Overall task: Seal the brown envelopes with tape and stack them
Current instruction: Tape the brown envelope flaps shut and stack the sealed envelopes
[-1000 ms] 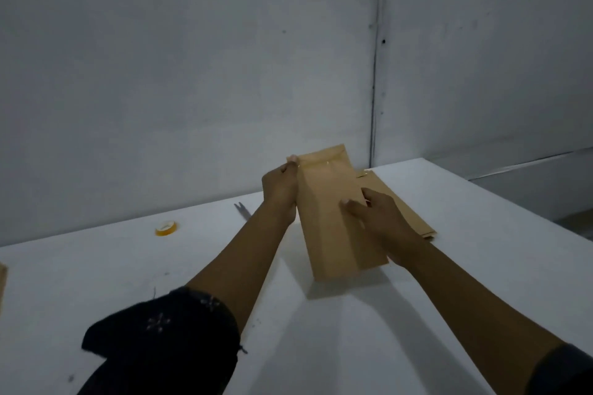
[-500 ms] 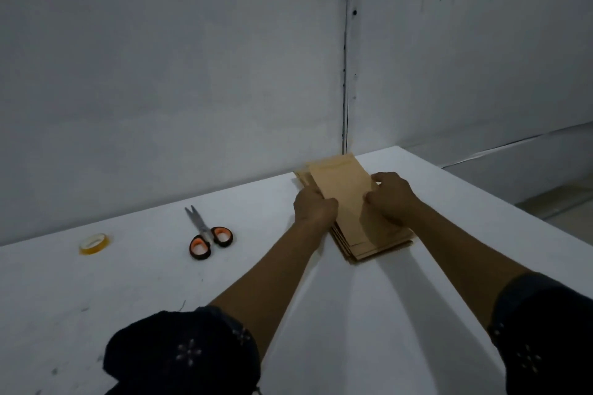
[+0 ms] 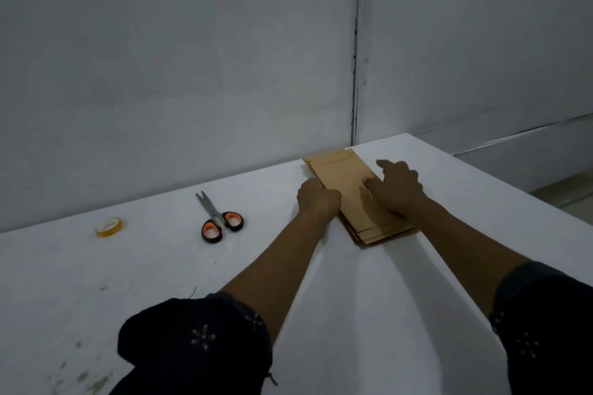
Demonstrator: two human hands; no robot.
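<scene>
A stack of brown envelopes lies flat near the table's far edge, close to the wall corner. The top envelope sits roughly squared on the others, whose lower edges peek out beneath it. My left hand is curled against the stack's left edge and grips the top envelope there. On the right side of the stack, my right hand rests with its fingers loosely spread and its thumb on the paper. A yellow tape roll lies far to the left.
Orange-handled scissors lie shut on the white table between the tape roll and the stack. Grey walls stand right behind the table. The table's right edge drops off past the stack.
The envelope held up a second ago now lies on the stack. Since half a second ago my right hand has relaxed and spread its fingers, while the left stays at the edge.
</scene>
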